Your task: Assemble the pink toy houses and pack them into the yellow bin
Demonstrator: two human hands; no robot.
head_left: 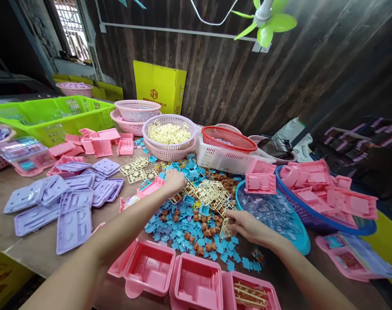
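My left hand [174, 179] reaches forward onto a heap of small blue plastic pieces [183, 219], its fingers curled over some of them at the far side of the heap. My right hand [247, 225] pinches a cream plastic parts frame [226, 226] at the heap's right edge. More cream frames [209, 193] lie between the two hands, with small brown figures [206, 232] scattered among the blue pieces. Three open pink boxes [196, 282] stand at the near table edge; the rightmost holds cream sticks [250, 296].
Purple trays [70, 202] lie at the left. A green crate [54, 116] and pink baskets [136, 113] stand behind, one white basket [170, 137] full of cream frames. A blue basin [273, 215] with clear parts and a blue basket [325, 198] of pink boxes sit right.
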